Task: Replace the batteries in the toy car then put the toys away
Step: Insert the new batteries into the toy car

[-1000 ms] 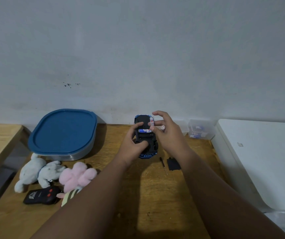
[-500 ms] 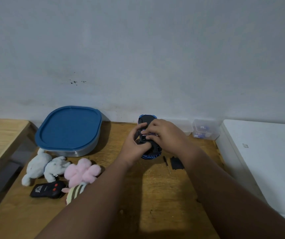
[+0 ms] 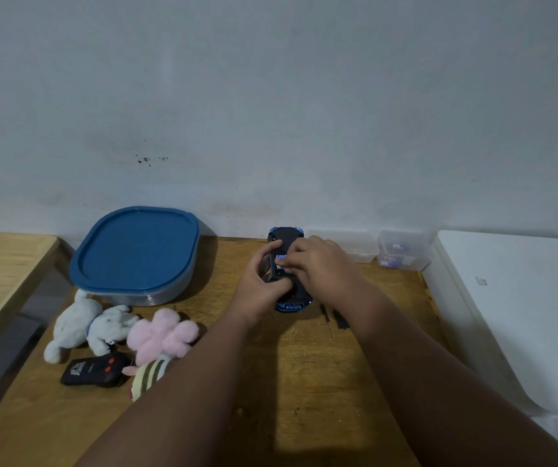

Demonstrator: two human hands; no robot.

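The blue toy car (image 3: pixel 287 234) lies upside down on the wooden table (image 3: pixel 304 382), its black underside up. My left hand (image 3: pixel 259 288) grips the car's left side, thumb over the open battery bay. My right hand (image 3: pixel 318 264) lies over the bay, its fingers curled down on a battery (image 3: pixel 281 258) that sits in the slot. The small black battery cover (image 3: pixel 341 321) and a thin screwdriver (image 3: pixel 325 313) lie on the table just right of the car.
A blue-lidded container (image 3: pixel 136 251) stands at the back left. In front of it lie a white plush (image 3: pixel 85 325), a pink plush (image 3: pixel 161 335), a striped plush (image 3: pixel 149 374) and a black remote (image 3: pixel 94 369). Small clear boxes (image 3: pixel 402 252) stand against the wall. A white surface (image 3: pixel 523 308) adjoins on the right.
My right hand, which held a battery above the car a second ago, has come down onto the battery bay. The left hand has kept its grip on the car.
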